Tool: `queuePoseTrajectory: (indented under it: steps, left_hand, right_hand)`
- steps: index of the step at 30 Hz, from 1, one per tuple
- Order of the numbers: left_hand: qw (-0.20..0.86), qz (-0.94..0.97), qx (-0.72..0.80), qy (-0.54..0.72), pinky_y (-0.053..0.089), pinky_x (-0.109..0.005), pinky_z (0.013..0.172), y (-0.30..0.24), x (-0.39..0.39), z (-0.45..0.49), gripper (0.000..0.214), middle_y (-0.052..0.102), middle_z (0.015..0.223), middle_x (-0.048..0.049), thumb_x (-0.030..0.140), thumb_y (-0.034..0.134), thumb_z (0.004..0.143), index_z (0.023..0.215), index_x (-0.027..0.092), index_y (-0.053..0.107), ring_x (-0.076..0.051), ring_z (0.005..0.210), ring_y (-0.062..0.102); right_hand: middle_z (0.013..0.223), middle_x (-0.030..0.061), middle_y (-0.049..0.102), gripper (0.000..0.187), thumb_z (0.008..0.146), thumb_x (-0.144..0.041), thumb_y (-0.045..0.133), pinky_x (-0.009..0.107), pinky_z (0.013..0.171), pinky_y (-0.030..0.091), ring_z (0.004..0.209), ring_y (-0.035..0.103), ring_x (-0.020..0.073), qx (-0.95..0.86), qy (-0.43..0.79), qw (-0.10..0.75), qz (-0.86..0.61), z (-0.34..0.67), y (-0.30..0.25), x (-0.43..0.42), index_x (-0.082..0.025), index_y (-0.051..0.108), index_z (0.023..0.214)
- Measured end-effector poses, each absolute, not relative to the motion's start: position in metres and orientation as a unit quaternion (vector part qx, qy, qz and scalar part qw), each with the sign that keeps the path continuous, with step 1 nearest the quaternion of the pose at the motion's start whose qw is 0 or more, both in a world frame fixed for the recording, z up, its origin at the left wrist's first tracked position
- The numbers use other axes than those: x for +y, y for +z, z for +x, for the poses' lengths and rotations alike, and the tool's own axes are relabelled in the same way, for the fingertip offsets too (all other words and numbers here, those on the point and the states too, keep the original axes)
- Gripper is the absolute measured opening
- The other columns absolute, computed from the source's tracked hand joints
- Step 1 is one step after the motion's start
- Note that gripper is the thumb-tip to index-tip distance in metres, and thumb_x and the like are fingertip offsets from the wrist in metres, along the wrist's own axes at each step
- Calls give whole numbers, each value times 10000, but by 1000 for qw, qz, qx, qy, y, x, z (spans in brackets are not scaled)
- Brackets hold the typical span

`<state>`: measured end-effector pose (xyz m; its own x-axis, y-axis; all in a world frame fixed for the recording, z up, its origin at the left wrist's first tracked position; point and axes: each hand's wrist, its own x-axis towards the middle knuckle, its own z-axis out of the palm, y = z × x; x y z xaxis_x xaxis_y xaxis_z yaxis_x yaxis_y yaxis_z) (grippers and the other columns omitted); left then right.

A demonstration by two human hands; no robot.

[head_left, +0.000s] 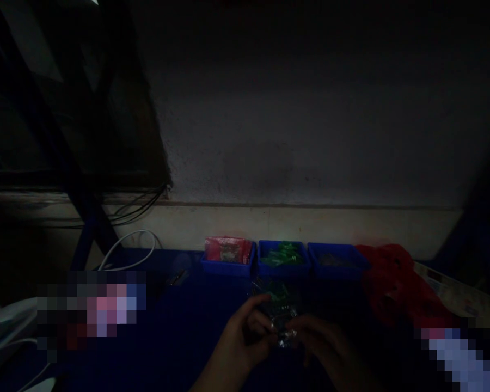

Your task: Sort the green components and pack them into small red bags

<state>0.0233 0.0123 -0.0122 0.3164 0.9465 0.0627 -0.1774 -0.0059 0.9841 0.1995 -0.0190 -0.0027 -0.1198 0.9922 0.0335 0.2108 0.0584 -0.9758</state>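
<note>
At the front middle of the blue table, my left hand (248, 336) pinches the left side of a small clear plastic bag (285, 333). From the right, my right hand (322, 338) has its fingers closed on the other side of the bag. The plastic shines between both hands, but its contents are too dark to make out. Just behind it lies something green in clear wrapping (278, 294). Past that stand a blue tray with green packets (289, 252) and, on its left, another with pink packets (226, 249).
A third blue tray (330, 270) holds small, indistinct pieces. A red bag (396, 277) lies crumpled at the right, with a printed carton edge (453, 286) beside it. White cable (153, 247) loops at the left, near a blue frame post (92, 218). A wall rises behind.
</note>
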Motion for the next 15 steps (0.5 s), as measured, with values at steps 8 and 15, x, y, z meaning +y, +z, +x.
queuePoseTrajectory:
  steps: [8, 15]
  left_hand:
    - [585, 574, 415, 396, 362, -224, 534, -7, 12, 19, 323, 589, 615, 22, 299, 652, 696, 975, 137, 634, -113, 548, 499]
    - [557, 612, 428, 364, 307, -206, 506, -5, 11, 20, 202, 512, 569, 37, 326, 616, 706, 681, 126, 617, -95, 520, 416]
  right_hand:
    - [706, -5, 624, 225, 804, -398, 511, 227, 565, 441, 641, 571, 159, -639, 425, 390, -509, 200, -2, -18, -240, 666, 842]
    - [688, -4, 625, 218, 823, -362, 500, 220, 553, 446, 612, 573, 146, -660, 403, 386, -503, 198, -1, -18, -217, 662, 807]
